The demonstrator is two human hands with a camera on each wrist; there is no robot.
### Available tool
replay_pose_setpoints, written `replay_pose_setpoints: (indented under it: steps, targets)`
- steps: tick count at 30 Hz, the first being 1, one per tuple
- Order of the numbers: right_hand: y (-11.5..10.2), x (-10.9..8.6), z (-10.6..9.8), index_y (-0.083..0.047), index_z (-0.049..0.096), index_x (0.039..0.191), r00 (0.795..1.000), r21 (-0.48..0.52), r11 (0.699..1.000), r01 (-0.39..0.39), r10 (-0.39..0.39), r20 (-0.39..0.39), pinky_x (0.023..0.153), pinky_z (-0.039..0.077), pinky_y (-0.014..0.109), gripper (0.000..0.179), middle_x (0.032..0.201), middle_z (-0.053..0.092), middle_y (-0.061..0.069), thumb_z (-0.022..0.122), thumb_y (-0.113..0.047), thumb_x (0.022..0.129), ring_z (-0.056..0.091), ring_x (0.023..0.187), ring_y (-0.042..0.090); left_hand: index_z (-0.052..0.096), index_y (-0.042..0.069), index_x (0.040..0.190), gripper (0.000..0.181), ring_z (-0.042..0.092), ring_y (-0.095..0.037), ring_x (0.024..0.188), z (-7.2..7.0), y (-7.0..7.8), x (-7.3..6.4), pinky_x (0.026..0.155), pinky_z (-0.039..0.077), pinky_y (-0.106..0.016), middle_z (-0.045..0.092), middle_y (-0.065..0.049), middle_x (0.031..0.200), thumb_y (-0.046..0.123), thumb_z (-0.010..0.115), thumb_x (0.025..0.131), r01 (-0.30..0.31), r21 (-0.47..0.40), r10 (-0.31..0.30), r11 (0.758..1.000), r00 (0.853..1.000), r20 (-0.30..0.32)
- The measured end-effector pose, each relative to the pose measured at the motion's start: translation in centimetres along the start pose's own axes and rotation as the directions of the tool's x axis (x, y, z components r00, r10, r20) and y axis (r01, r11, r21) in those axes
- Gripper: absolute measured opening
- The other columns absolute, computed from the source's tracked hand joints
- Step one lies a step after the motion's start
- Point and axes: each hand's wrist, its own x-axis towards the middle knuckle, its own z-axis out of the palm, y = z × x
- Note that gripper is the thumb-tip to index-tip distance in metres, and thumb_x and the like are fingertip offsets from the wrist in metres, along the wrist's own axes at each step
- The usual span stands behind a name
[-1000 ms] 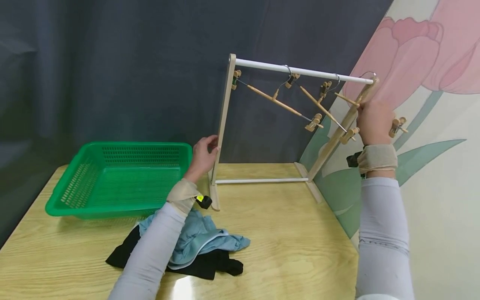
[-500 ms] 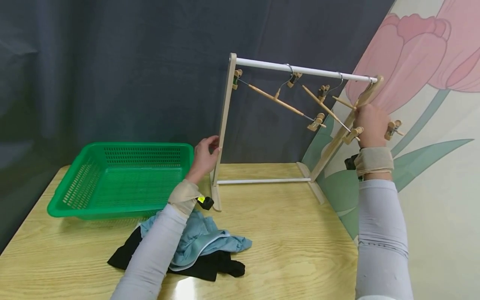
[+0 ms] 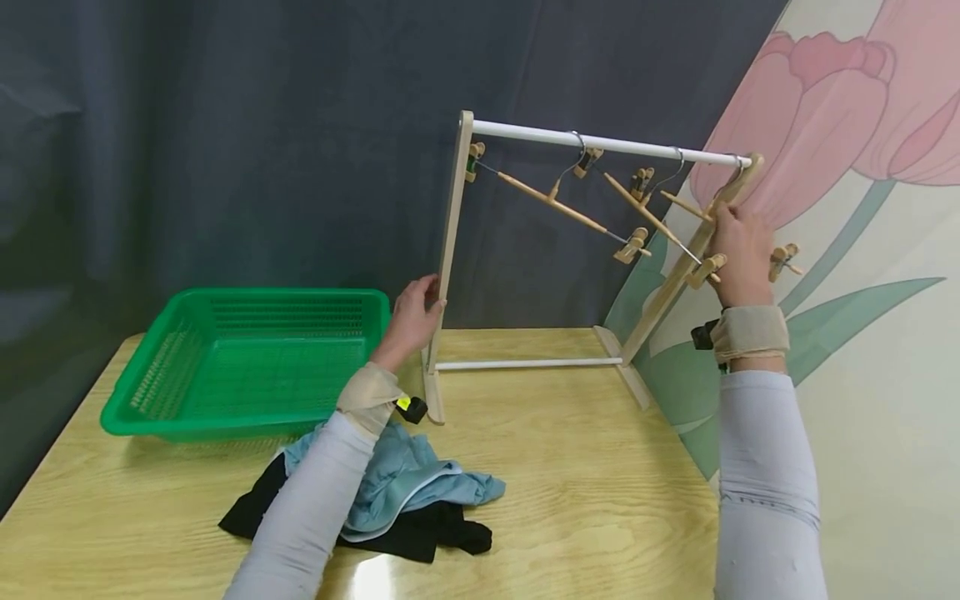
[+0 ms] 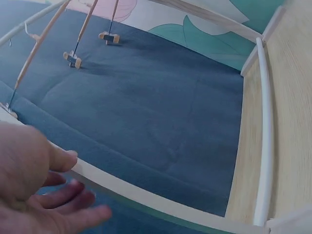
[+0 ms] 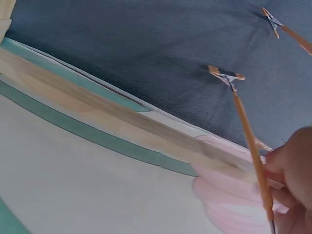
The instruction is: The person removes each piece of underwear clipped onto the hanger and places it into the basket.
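A wooden rack with a white top rod [image 3: 540, 131] stands on the table. My left hand [image 3: 410, 321] is at its left post [image 3: 452, 225]; in the left wrist view the thumb touches the wood and the loose fingers lie on the other side. My right hand [image 3: 742, 254] holds a clip hanger [image 5: 251, 136] by its wooden bar, close to the right post [image 5: 136, 124]. That hanger's hook sits on the rod's right end. The palm hides part of its bar. Two more clip hangers [image 3: 555, 202] hang along the rod.
A green plastic basket [image 3: 247, 425] stands at the left of the table [image 3: 570, 483]. In front of it lie a light blue garment [image 3: 397, 467] and a black garment [image 3: 405, 546]. A painted wall [image 3: 885, 400] borders the right side, with a dark curtain [image 3: 300, 150] behind.
The right hand has moved slightly left with the hanger, whose hook came down from above the rod's end onto it. My left hand stays at the post, fingers a little looser.
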Motion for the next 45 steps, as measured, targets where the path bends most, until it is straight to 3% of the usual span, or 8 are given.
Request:
replay_pose_setpoints:
  steps: [4, 9, 14, 19, 23, 28, 38, 45]
  targets:
    - [0.1, -1.7, 1.0, 0.013, 0.047, 0.142, 0.988, 0.118, 0.982, 0.15, -0.145, -0.049, 0.123, 0.009, 0.062, 0.064, 0.153, 0.036, 0.033, 0.051, 0.029, 0.08, 0.029, 0.145, 0.053, 0.019, -0.001, 0.161, 0.065, 0.033, -0.038, 0.148, -1.0, 0.1, -1.2, 0.118, 0.032, -0.052, 0.033, -0.024, 0.158, 0.022, 0.05, 0.108, 0.015, 0.07, -0.024, 0.997, 0.991, 0.134]
    - [-0.6, -5.6, 3.5, 0.014, 0.053, 0.132, 0.959, 0.068, 0.959, 0.276, -0.27, -0.081, 0.112, 0.023, 0.071, 0.043, 0.15, 0.036, 0.04, 0.054, 0.015, 0.089, 0.031, 0.137, 0.06, 0.021, 0.003, 0.161, 0.065, 0.03, -0.04, 0.149, -3.6, -0.4, -3.9, 0.118, 0.032, -0.056, 0.027, -0.023, 0.162, 0.023, 0.052, 0.108, -0.044, 0.137, 0.018, 0.99, 0.983, 0.182]
    - [-3.9, -11.8, 4.7, 0.008, 0.057, 0.133, 0.954, 0.088, 0.988, 0.124, -0.144, 0.264, 0.111, 0.006, 0.078, 0.038, 0.156, 0.023, 0.042, 0.057, -0.001, 0.096, 0.019, 0.137, 0.063, 0.026, 0.001, 0.159, 0.061, 0.029, -0.042, 0.149, -8.0, -1.7, -7.0, 0.117, 0.03, -0.06, 0.032, -0.024, 0.16, 0.022, 0.052, 0.108, -0.113, 0.237, 0.063, 0.965, 0.976, 0.206]
    - [-8.7, -17.5, 6.4, 0.009, 0.052, 0.141, 0.847, 0.187, 0.969, 0.161, -0.233, 0.478, 0.11, 0.021, 0.075, 0.05, 0.156, 0.023, 0.041, 0.066, -0.012, 0.098, 0.026, 0.139, 0.061, 0.035, -0.004, 0.155, 0.054, 0.03, -0.048, 0.146, -13.1, -4.0, -10.1, 0.116, 0.028, -0.064, 0.036, -0.029, 0.156, 0.018, 0.052, 0.107, -0.104, 0.357, 0.039, 0.928, 0.982, 0.186]
    - [-13.6, -21.4, 7.9, 0.007, 0.039, 0.152, 0.761, 0.402, 0.895, 0.193, -0.395, 0.514, 0.102, 0.044, 0.064, 0.068, 0.155, 0.031, 0.037, 0.072, -0.016, 0.096, 0.044, 0.134, 0.055, 0.033, -0.007, 0.154, 0.055, 0.028, -0.053, 0.144, -16.9, -5.9, -12.3, 0.114, 0.025, -0.069, 0.034, -0.034, 0.155, 0.016, 0.052, 0.107, -0.054, 0.407, 0.013, 0.912, 0.995, 0.103]
    - [-19.8, -24.0, 8.8, -0.016, 0.018, 0.165, 0.607, 0.586, 0.803, 0.108, -0.52, 0.601, 0.103, 0.048, 0.056, 0.099, 0.166, 0.019, 0.022, 0.08, -0.031, 0.09, 0.037, 0.145, 0.045, 0.045, -0.011, 0.145, 0.047, 0.035, -0.058, 0.134, -20.2, -8.5, -14.2, 0.106, 0.03, -0.072, 0.042, -0.038, 0.145, 0.011, 0.053, 0.105, -0.025, 0.45, 0.058, 0.893, 0.997, -0.059]
    - [-28.4, -25.0, 10.4, -0.031, 0.008, 0.165, 0.352, 0.677, 0.667, 0.311, -0.743, 0.57, 0.098, 0.054, 0.037, 0.129, 0.169, 0.009, 0.014, 0.095, -0.038, 0.07, 0.024, 0.152, 0.036, 0.059, -0.018, 0.127, 0.036, 0.04, -0.061, 0.126, -22.0, -14.2, -17.6, 0.11, 0.027, -0.069, 0.051, -0.042, 0.132, 0.005, 0.054, 0.099, 0.111, 0.505, 0.101, 0.856, 0.922, -0.373]
    - [-32.9, -24.8, 11.1, -0.034, -0.001, 0.165, 0.258, 0.649, 0.578, 0.494, -0.811, 0.526, 0.101, 0.053, 0.038, 0.141, 0.171, -0.006, 0.012, 0.097, -0.042, 0.063, 0.01, 0.156, 0.038, 0.064, -0.01, 0.127, 0.045, 0.043, -0.056, 0.131, -21.4, -15.7, -17.6, 0.109, 0.031, -0.068, 0.053, -0.035, 0.14, 0.018, 0.055, 0.093, 0.253, 0.455, 0.019, 0.854, 0.858, -0.513]
